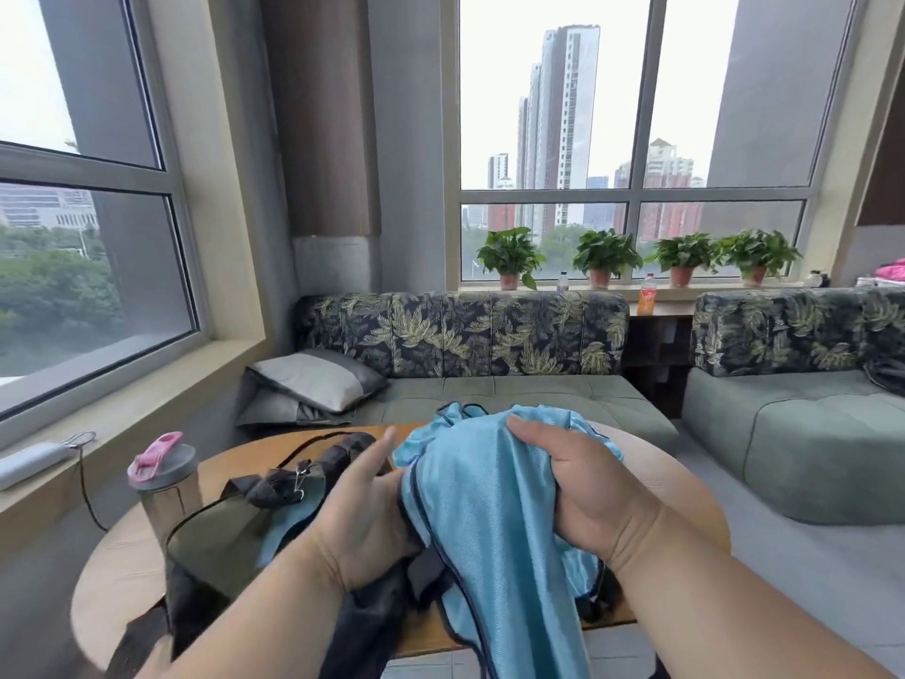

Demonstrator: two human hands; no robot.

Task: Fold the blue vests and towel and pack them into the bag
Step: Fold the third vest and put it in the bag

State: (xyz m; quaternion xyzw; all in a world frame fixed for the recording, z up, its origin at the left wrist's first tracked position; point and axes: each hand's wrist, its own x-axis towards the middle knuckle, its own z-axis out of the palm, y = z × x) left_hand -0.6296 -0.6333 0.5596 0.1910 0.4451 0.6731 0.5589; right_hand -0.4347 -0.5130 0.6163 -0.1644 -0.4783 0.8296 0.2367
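Note:
A shiny light-blue vest with dark trim hangs bunched above the round wooden table. My right hand grips the vest's upper bunched part from the right. My left hand touches the vest's left edge with its thumb and forefinger spread; the other fingers are hidden behind the fabric. A dark olive bag with black straps lies on the table to the left, and a strip of blue cloth shows at its opening.
A metal bottle with a pink lid stands at the table's left edge. A white power bank lies on the window ledge. Grey sofa seats with pillows sit behind the table.

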